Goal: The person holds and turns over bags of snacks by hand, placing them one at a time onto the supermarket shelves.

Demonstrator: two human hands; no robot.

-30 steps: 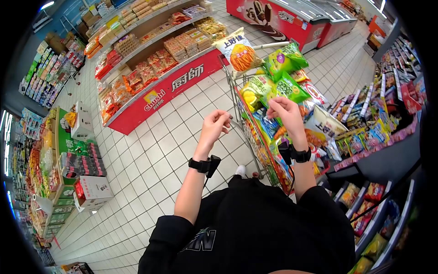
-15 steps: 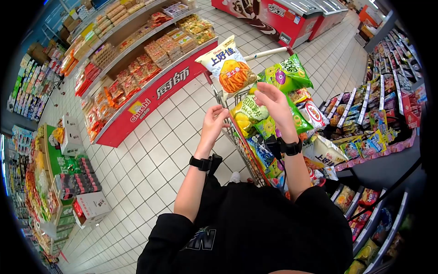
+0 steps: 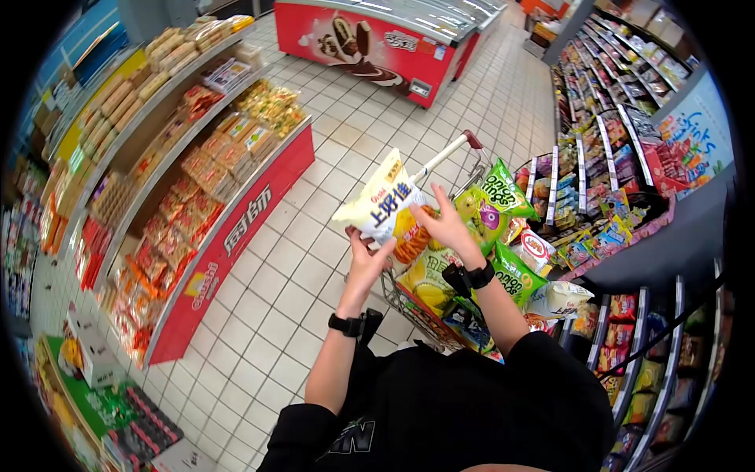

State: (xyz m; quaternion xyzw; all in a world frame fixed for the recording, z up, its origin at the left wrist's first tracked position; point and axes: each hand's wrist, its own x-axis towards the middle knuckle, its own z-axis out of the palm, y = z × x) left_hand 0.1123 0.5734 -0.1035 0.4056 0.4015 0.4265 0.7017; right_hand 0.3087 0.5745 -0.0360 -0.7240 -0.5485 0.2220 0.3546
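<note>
Before us, a snack bag (image 3: 376, 208) sits between our left hand (image 3: 365, 267), at its lower left edge, and our right hand (image 3: 454, 226), at its right side. Beneath them is a shopping cart (image 3: 403, 303), its handle (image 3: 447, 154) running behind the bag toward the far right. In the cart, one onion rings bag (image 3: 497, 197) lies toward the handle, another onion rings bag (image 3: 515, 279) nearer us (our right wrist hides part of the load). Left of the cart, across the floor (image 3: 263, 334), stands a shelf unit (image 3: 252, 224) with packets on its tiers. Beyond the cart we face a freezer (image 3: 377, 63); racks (image 3: 580, 169) line our right.
</note>
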